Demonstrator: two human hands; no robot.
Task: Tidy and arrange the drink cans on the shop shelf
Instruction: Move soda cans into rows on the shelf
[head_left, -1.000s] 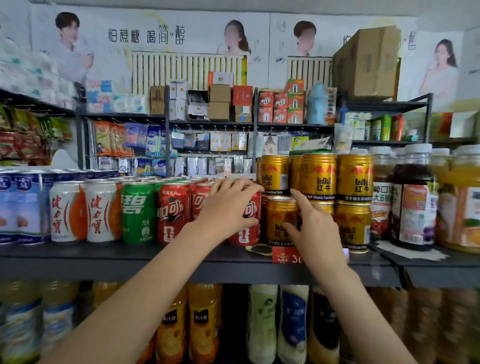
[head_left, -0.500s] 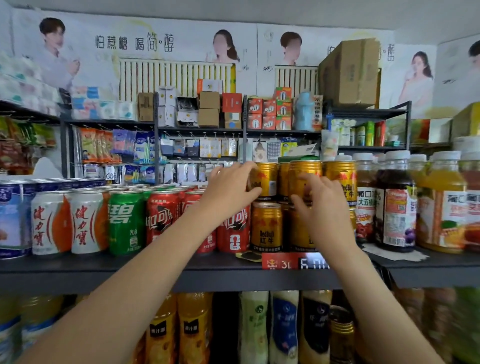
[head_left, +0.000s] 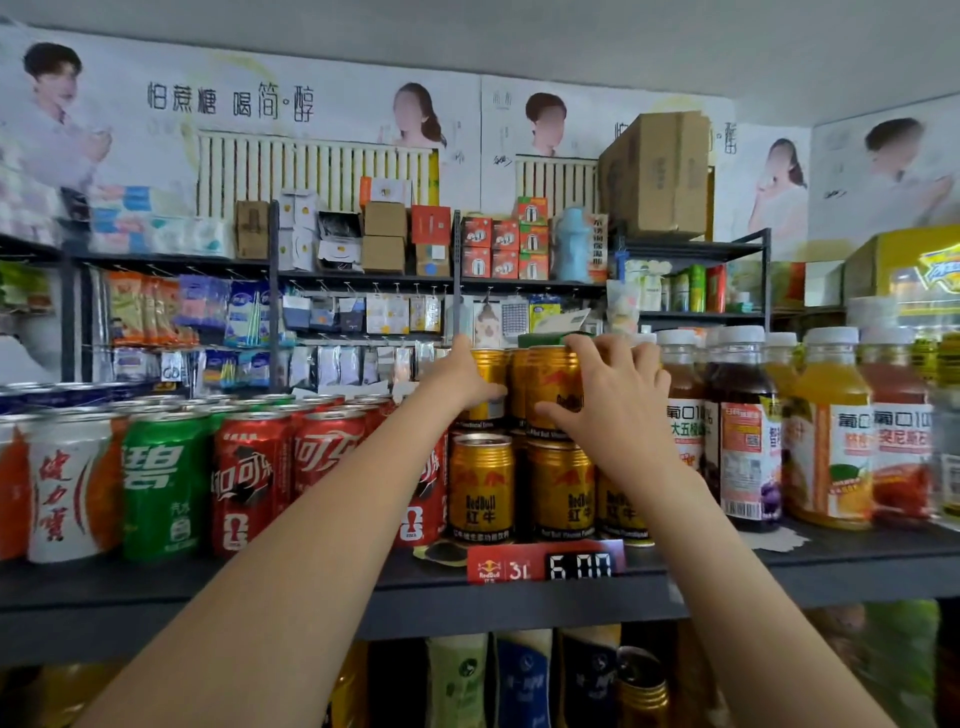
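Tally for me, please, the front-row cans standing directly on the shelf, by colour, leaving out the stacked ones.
White-and-orange cans: 2 (one cut off by the frame edge)
Green can: 1
Red cans: 3
Gold cans: 3
Total: 9

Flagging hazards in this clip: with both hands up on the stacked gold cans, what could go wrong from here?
1. The upper gold cans stand stacked on the lower gold cans; a nudge from the left hand or right hand might topple them.
2. A falling can might strike the juice bottles alongside.
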